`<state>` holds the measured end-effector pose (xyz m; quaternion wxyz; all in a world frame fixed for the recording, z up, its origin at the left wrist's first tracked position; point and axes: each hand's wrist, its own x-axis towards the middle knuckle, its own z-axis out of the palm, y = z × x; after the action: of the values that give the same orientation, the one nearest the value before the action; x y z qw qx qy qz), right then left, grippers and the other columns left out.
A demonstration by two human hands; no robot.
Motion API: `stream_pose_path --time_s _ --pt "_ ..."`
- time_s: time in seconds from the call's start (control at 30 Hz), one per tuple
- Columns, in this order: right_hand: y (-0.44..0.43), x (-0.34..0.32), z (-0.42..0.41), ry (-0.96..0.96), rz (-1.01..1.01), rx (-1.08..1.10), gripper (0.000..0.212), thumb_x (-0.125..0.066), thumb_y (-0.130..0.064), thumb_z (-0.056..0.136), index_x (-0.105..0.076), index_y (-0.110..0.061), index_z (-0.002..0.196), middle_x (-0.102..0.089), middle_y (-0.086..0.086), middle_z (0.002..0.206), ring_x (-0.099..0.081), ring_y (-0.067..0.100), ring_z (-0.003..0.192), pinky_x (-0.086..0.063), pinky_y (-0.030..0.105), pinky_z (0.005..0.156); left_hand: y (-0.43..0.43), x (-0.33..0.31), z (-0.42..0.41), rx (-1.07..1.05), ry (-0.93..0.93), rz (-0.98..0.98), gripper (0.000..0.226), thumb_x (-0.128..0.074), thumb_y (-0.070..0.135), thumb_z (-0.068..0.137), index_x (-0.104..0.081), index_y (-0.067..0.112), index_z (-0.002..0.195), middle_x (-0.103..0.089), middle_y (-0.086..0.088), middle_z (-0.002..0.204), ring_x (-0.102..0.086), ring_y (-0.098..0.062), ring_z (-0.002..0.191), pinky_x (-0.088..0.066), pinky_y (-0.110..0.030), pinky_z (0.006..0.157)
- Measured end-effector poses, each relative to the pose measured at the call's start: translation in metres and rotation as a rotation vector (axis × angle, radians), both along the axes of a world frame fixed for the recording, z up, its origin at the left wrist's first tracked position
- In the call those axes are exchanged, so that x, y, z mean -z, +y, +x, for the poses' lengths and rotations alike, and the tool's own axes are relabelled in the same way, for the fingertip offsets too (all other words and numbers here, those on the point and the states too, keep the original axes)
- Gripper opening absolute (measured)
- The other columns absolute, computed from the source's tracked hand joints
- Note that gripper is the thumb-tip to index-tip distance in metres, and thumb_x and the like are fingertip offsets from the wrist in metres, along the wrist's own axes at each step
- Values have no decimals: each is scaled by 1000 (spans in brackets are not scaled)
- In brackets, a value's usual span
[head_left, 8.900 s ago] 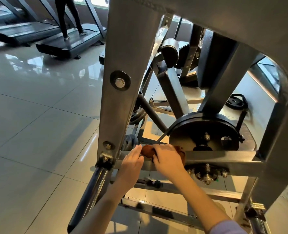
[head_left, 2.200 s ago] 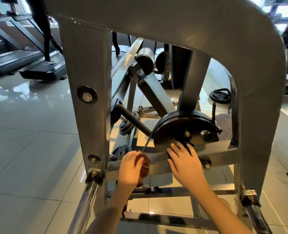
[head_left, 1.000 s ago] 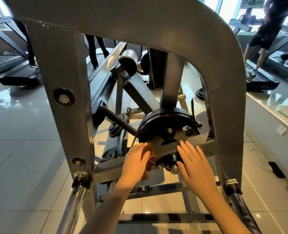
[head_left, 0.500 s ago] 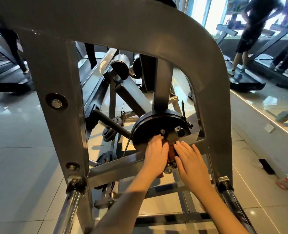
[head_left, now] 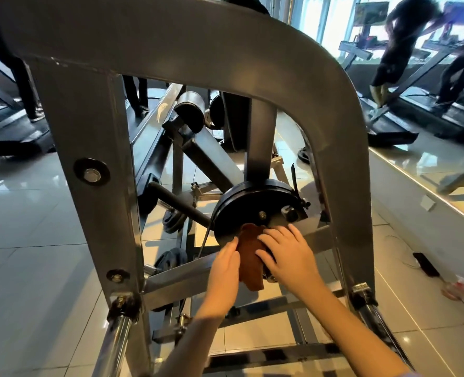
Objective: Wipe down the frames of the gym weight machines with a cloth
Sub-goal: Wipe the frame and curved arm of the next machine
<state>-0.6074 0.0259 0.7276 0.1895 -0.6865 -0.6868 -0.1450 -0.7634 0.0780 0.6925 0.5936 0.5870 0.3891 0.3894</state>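
Note:
A brown cloth (head_left: 248, 257) hangs over the sloping lower crossbar (head_left: 176, 281) of the grey machine frame (head_left: 342, 137), just below the black round plate (head_left: 241, 205). My left hand (head_left: 224, 270) lies with straight fingers against the cloth's left edge; its thumb is hidden. To the right, my right hand (head_left: 289, 258) rests spread on the crossbar, its first fingers lying over the cloth's right side.
Chrome tubes (head_left: 111, 346) run down from the frame's two lower corners. Padded rollers (head_left: 190, 110) and loose weight plates (head_left: 172, 220) sit inside the machine. People walk on treadmills (head_left: 388, 126) at right and left. A phone (head_left: 425, 263) lies on the tiled floor.
My left hand has slid back to the left and uncovered the cloth, while my right hand's fingers have come onto it. The view has drifted slightly to the right.

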Motion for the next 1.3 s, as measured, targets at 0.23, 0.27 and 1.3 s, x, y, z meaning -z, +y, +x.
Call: stream_pose_path --time_s 0.23,0.27,1.3 --pt "16 0 -29 86 -80 73 52 -65 -54 79 -63 -11 108 -64 4 112 -59 22 111 -34 44 113 2 -2 -12 69 -39 -61 29 -39 24 104 -52 33 129 -57 2 133 -55 -7 121 -43 -33 107" --pt "18 2 -32 54 -99 61 53 -70 -54 76 -63 -12 107 -65 3 105 -61 22 105 -38 43 110 4 -3 -13 60 -34 -72 27 -39 24 104 -55 34 124 -59 4 129 -57 -3 116 -45 -25 103" --pt "-3 1 -2 121 96 183 37 -76 -22 79 -66 -8 112 -64 10 115 -59 28 110 -49 42 97 -8 -4 -19 150 405 249 44 -30 6 105 -30 13 148 -23 14 147 -18 -3 142 -12 -20 118"
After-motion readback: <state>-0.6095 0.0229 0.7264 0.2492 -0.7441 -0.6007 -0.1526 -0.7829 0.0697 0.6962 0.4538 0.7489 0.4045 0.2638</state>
